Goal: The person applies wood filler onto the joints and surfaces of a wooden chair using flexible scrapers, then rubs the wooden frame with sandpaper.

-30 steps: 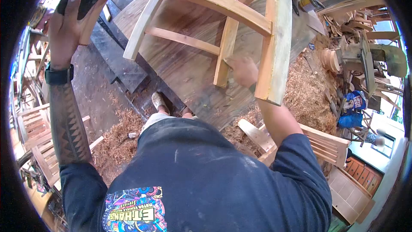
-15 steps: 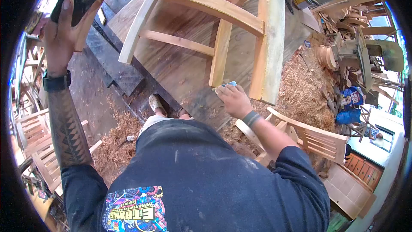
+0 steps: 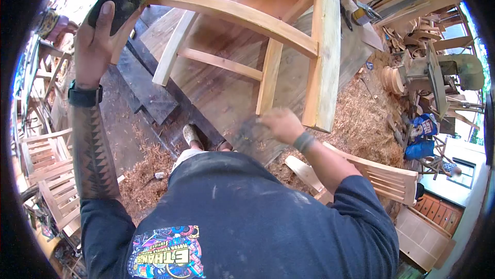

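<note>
At the upper left, my left hand (image 3: 95, 49) is wrapped round an end of the wooden chair frame (image 3: 234, 13), its thumb against a dark flat piece (image 3: 121, 1). The frame is tilted, with a curved rail, a thin crossbar (image 3: 220, 64) and a thick pale leg (image 3: 326, 54). My right hand (image 3: 283, 126) is closed just below the tip of the narrow middle leg (image 3: 267, 85). Its fingertips are blurred, and what they hold is hidden.
Dark boards (image 3: 147, 91) lie beneath the frame at the left. Wood shavings (image 3: 368, 116) cover the floor at the right, near a slatted chair part (image 3: 386, 176). A brush (image 3: 363, 15) lies at the upper right. More slatted pieces (image 3: 59, 194) stand at the left.
My right hand first moved down from beside the middle leg, then slightly lower; the bluish sheet seen in it is now hidden. The frame and my left hand have shifted slightly in view.
</note>
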### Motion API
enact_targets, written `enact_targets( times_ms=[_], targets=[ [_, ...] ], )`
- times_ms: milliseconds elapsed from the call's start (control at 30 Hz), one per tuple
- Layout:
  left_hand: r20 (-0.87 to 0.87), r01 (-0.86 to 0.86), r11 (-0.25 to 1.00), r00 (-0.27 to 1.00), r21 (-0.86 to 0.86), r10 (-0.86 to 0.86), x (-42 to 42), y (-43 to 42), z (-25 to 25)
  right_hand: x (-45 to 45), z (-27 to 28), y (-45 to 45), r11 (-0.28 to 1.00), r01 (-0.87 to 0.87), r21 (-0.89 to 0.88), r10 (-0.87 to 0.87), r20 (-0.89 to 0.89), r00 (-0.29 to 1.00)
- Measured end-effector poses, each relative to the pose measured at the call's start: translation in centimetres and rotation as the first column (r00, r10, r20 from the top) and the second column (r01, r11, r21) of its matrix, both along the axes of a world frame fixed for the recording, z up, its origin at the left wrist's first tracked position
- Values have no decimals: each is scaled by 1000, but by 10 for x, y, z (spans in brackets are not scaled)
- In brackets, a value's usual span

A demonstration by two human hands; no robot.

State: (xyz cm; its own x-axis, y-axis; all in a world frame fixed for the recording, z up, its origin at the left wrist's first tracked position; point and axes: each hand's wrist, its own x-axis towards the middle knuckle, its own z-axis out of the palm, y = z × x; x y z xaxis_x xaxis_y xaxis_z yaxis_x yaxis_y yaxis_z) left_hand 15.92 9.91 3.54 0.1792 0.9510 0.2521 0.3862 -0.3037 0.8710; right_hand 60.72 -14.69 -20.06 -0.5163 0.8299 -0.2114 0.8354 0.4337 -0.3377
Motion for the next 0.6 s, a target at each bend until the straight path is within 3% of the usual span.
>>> enact_targets(
  times_ms=[33, 100, 167, 200, 233, 267, 300, 333, 367, 400, 433, 533, 567, 600],
  targets=[
    [-30, -11, 1000, 999, -5, 10, 1, 0, 2, -1, 5, -4, 994, -80, -70, 82, 17, 997],
    [-270, -51, 997, 961, 53, 64, 3, -5, 13, 5, 13, 5, 974, 126, -188, -147, -103, 984],
    [-454, -50, 999, 890, -9, 40, 2, -7, 18, 28, 11, 19, 902, 336, -270, -391, -181, 903],
    [-181, -53, 994, 983, -96, 35, 3, -6, 11, 37, 12, 29, 891, 435, -131, -450, -122, 885],
    [143, -27, 985, 988, -170, 52, 5, -4, 4, 46, 4, 35, 855, 518, -36, -517, -145, 844],
    [427, 5, 977, 900, -211, 88, 7, -3, -4, 53, -3, 40, 801, 596, 53, -579, -179, 795],
    [187, -87, 996, 978, -12, 88, 8, -5, -2, 63, -34, 44, 739, 669, 84, -624, -292, 725],
    [-58, -128, 970, 988, 208, 143, 9, -8, 1, 65, -38, 48, 686, 727, -11, -667, -407, 624],
    [-153, -135, 940, 970, 312, 190, 10, -9, 4, 66, -41, 53, 631, 768, -105, -696, -515, 501],
    [-236, -140, 899, 938, 416, 255, 12, -11, 7, 54, -26, 56, 589, 743, -316, -738, -586, 335],
    [-192, -166, 899, 946, 407, 261, 17, -13, 9, 39, -8, 57, 543, 664, -514, -774, -613, 159],
    [-48, -244, 888, 958, 391, 284, 11, -18, 1, -9, 51, 49, 458, 595, -660, -806, -590, -34],
    [13, -272, 868, 956, 416, 293, 10, -32, -3, -6, 28, 47, 502, 491, -712, -778, -620, -103],
    [-91, -246, 768, 926, 592, 367, 5, -46, -21, -4, 8, 45, 541, 378, -752, -755, -632, -176]
  ],
)
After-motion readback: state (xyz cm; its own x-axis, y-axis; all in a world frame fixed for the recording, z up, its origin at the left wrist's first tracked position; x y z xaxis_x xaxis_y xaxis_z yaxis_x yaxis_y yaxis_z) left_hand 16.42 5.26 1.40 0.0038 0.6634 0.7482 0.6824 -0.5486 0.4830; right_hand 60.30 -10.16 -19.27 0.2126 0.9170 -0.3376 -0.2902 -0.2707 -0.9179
